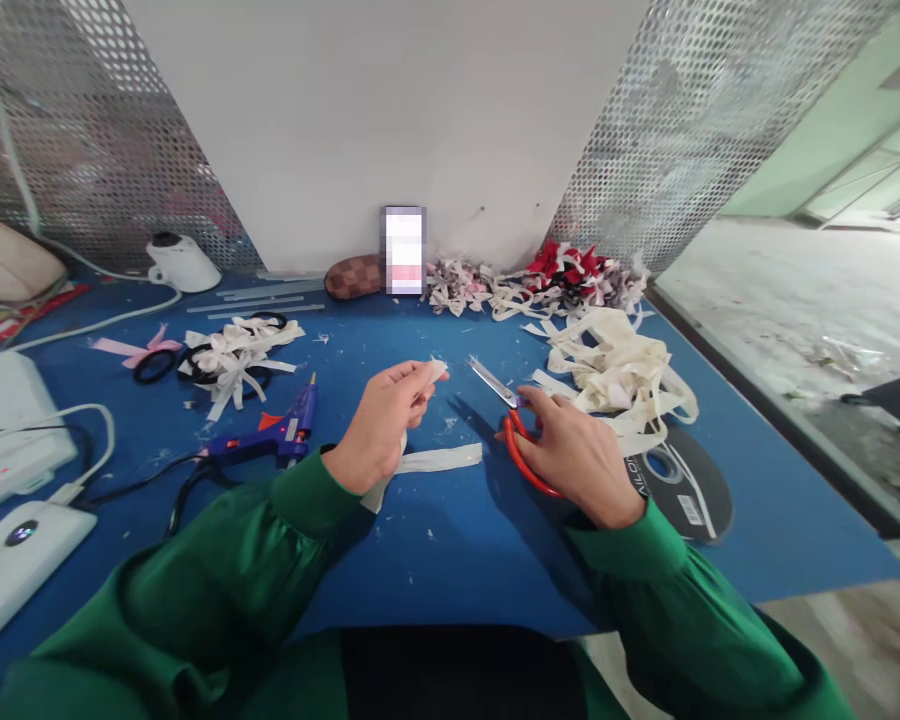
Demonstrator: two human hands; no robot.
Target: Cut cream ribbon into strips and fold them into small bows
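Red-handled scissors, one pair, gripped in right hand, blades slanting far and left toward (not touching) white ribbon pinched in left hand.

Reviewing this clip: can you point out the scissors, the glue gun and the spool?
Scissors (508, 397): head view, on the metal blades near the pivot.
Glue gun (276, 438): head view, on the blue body.
Spool (666, 502): head view, on the dark face below the centre hole.

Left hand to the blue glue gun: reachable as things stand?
Probably yes: nothing visible blocks the tabletop between the left hand and the glue gun, though that hand is pinching a pale ribbon.
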